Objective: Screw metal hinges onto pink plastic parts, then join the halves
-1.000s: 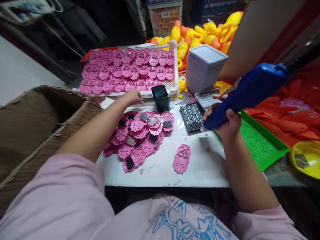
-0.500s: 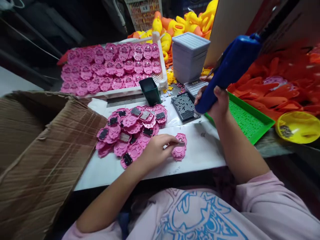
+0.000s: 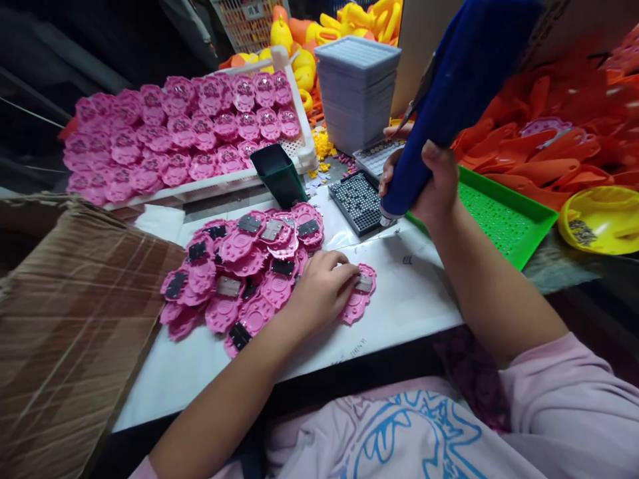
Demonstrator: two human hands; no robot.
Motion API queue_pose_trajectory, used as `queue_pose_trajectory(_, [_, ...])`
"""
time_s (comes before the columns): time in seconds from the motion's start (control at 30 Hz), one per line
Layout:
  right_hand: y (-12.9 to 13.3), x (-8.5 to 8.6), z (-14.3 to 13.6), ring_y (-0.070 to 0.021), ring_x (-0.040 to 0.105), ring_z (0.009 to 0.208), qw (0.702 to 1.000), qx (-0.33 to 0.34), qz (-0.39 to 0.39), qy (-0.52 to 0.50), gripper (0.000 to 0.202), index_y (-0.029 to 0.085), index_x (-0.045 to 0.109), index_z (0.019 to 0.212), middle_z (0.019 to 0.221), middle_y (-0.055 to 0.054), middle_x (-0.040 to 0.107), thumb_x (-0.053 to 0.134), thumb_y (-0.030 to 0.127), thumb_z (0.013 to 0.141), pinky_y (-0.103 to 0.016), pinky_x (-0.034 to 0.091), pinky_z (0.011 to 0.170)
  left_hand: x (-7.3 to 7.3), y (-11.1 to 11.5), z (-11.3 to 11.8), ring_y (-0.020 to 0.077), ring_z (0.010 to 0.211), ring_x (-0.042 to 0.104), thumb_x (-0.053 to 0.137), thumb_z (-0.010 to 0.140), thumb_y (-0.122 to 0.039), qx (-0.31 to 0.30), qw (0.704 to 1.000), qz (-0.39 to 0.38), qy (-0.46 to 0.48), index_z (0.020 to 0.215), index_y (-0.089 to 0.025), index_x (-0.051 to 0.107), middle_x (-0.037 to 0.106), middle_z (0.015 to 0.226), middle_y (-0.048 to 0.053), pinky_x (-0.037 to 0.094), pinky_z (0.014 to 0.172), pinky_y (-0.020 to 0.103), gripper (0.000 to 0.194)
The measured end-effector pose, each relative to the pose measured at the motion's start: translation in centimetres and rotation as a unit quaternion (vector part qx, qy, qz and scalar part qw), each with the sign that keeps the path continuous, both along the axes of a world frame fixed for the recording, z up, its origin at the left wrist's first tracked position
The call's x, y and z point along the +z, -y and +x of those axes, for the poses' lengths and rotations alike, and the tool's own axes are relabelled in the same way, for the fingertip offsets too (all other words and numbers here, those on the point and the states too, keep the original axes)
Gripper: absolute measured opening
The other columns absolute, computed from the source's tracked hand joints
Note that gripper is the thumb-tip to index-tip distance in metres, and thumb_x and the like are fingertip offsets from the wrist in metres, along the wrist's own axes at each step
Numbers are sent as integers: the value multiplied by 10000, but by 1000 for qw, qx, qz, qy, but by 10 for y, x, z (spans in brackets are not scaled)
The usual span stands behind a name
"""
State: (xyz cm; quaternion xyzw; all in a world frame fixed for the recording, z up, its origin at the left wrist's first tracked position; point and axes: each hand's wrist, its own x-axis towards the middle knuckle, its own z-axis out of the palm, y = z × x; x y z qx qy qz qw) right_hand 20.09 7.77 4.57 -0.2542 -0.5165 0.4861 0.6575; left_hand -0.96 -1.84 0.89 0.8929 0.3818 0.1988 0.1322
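A: Left hand [image 3: 322,287], state?
B: Palm down, fingers bent and close together. Fingertips meet the left end of a grey plate [image 3: 365,284]. Thumb hidden; cannot tell whether the plate is pinched or only pressed.

A: Position of the plate?
B: Lying across the upper part of a single pink piece [image 3: 355,307], which rests flat on the white work surface [image 3: 409,293], right of the heap.

A: Describe the heap.
B: Pink pieces [image 3: 254,249], overlapping, several bearing black or grey plates. The left forearm passes in front of its near right side.

A: Right hand [image 3: 434,176]?
B: Wrapped around a blue handheld tool [image 3: 449,93], thumb on the near side. Tool tilted, metal tip down, just beside the right edge of a black perforated tray [image 3: 368,218]. Cannot tell whether the tip touches anything.

A: Surroundings?
B: Dark green container [image 3: 284,183] behind the heap, leaning. Beyond it, a white crate [image 3: 307,154] with rows of pink pieces. Stack of pale trays [image 3: 354,100] behind the black one. Right of the right forearm: green tray [image 3: 536,241], then yellow bowl [image 3: 616,216] holding small metal bits. Cardboard box [image 3: 74,332] at left.
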Motion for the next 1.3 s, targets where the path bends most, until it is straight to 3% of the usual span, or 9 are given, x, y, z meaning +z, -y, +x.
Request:
queue_pose_trajectory(0.2, [2,2,-1,-153,527,403,1000,-22,-7,15,483,310,601,894,526,38,568,603,651,551,-301,389,381,8,-9,-8,229,1073,493,543,871,-255,-108,993,-40,8,975,-195,654,654,1112,66,364,910,404,163])
queue_pose_trajectory(0.3, [5,5,-3,-149,511,380,1000,-25,-3,6,469,286,604,885,514,39,562,596,633,570,-295,384,363,6,-10,-9,233,1094,488,550,867,-236,-132,990,-41,2,985,-222,663,671,1111,42,354,905,398,164])
queue_pose_trajectory(0.47, [8,7,-7,-156,502,372,999,-32,14,-38,377,217,611,855,500,22,579,548,527,651,-284,378,333,3,-4,-5,202,933,523,541,864,-225,-107,994,-31,5,962,-207,685,677,997,65,370,826,369,176])
queue_pose_trajectory(0.6, [8,7,-8,-156,495,379,999,-23,23,-37,397,183,624,880,499,12,580,546,510,671,-290,390,347,9,1,-3,215,940,506,531,871,-258,-81,996,-39,-15,978,-226,697,654,972,73,361,827,389,200])
queue_pose_trajectory(0.73, [9,7,-8,-161,488,383,999,-27,27,-26,386,188,627,883,507,11,582,548,498,668,-295,386,341,11,2,-4,226,974,485,509,888,-260,-81,995,-42,-25,1028,-265,695,645,1003,69,348,850,415,232])
queue_pose_trajectory(0.93, [10,9,-10,-173,494,416,999,-46,4,-27,403,203,621,836,521,6,578,596,526,598,-306,391,333,7,1,-6,217,973,480,490,897,-214,-96,995,-39,-5,1063,-246,674,643,1026,72,351,844,403,249])
queue_pose_trajectory(1.3, [10,10,-9,-184,480,408,998,-68,7,-9,387,236,656,801,506,0,563,591,557,595,-331,379,330,11,1,-7,217,973,472,458,911,-212,-91,993,-70,-16,1058,-232,666,643,1039,77,350,833,397,255])
